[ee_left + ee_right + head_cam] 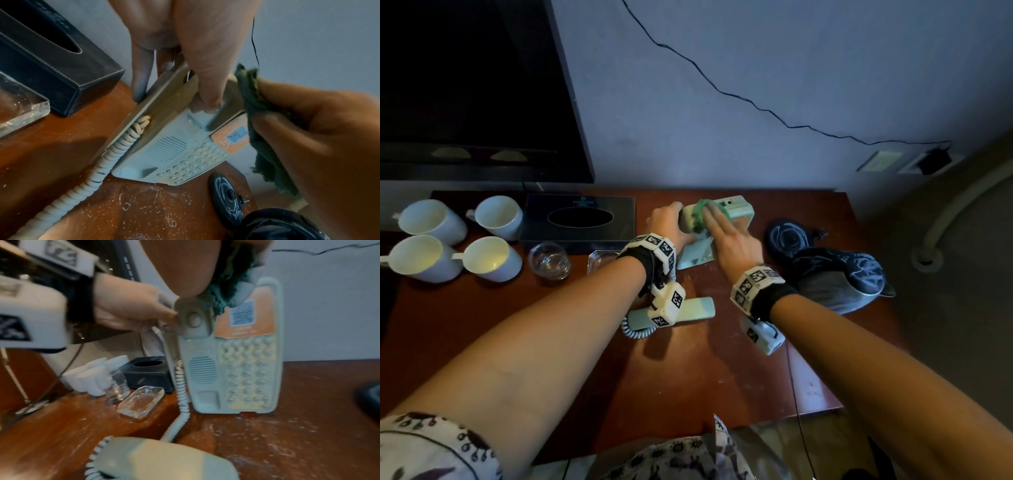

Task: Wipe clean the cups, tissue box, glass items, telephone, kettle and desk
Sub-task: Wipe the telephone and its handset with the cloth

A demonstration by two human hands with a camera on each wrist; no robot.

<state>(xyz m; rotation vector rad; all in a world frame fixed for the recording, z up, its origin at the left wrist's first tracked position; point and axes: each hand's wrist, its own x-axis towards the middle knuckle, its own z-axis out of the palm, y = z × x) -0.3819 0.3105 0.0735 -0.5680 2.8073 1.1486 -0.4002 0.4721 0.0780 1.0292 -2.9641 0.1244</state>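
While the left grip (671,222) clamps the telephone (738,210), upended at centre frame on the counter (722,359), the right grip (732,240) pinches a green cloth (700,212) against its top. Telephone step in hand; next, seemingly, keypad (246,373) and handset (695,308) lower down.

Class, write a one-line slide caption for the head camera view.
Left hand props up the telephone while the right hand holds a green cloth to its top.

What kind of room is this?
Probably a hotel room: a corded telephone with a printed label, four matching white cups, a black tissue box and a kettle, all on a wooden desk beside a TV.
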